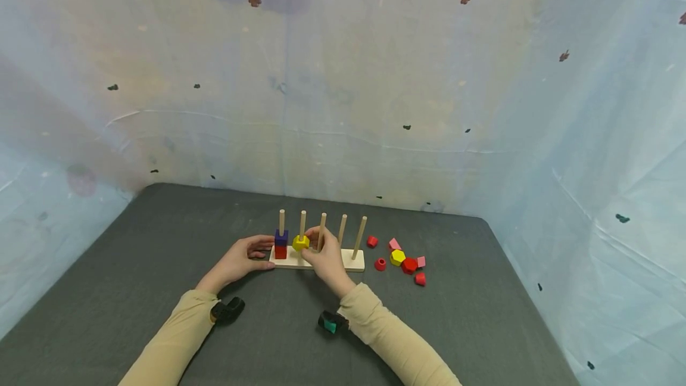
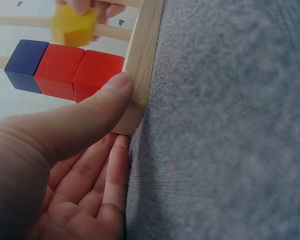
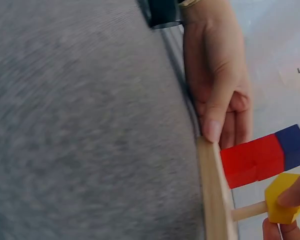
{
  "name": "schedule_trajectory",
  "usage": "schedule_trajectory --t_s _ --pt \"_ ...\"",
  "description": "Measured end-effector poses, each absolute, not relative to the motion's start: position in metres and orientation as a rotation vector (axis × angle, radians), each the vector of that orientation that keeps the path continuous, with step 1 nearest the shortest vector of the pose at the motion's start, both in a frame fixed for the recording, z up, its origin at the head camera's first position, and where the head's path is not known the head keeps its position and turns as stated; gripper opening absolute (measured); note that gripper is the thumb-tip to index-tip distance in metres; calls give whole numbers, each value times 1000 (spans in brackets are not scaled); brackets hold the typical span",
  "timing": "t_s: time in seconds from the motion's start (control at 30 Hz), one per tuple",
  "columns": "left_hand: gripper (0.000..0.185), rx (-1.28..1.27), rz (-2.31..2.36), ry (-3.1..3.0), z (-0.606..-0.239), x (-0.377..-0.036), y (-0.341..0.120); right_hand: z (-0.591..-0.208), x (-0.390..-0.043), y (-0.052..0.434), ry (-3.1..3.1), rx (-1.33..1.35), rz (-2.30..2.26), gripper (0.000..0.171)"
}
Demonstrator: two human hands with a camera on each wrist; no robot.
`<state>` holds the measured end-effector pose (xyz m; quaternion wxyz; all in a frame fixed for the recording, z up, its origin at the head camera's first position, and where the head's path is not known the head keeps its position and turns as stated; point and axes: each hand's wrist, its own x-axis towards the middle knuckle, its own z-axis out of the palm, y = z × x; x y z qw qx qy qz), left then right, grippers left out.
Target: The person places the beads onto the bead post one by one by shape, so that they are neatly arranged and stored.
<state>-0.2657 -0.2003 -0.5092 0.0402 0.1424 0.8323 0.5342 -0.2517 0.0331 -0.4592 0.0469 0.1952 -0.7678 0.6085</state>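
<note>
Yellow hexagonal block (image 1: pixel 301 243) sits partway up the second peg (image 1: pixel 303 220) from the left, above the wooden base (image 1: pixel 355 264), pinched between the thumb and fingers of your right hand (image 1: pixel 328 261). Keep it level and square to the peg so it doesn't bind; let your left hand (image 1: pixel 239 259), gripping the base's left end, hold that steady. Both wrist views cut off your right hand, and some left fingertips are hidden.
</note>
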Motion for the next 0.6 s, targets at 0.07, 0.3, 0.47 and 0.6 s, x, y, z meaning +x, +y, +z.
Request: schedule_trajectory --t_s 0.07,0.3,0.47,0.6 --pt "67 436 1639 2550 -509 -266 -200 -464 -252 34 -2372 588 1832 29" --pt "66 463 1639 2552 -511 -264 -200 -486 -261 34 -2456 502 1743 29" --pt "66 469 1636 2554 -509 -263 -199 -486 -260 34 -2466 506 1718 29" --pt "66 464 1627 2561 -509 -264 -200 -486 -260 34 -2479 501 1705 29"
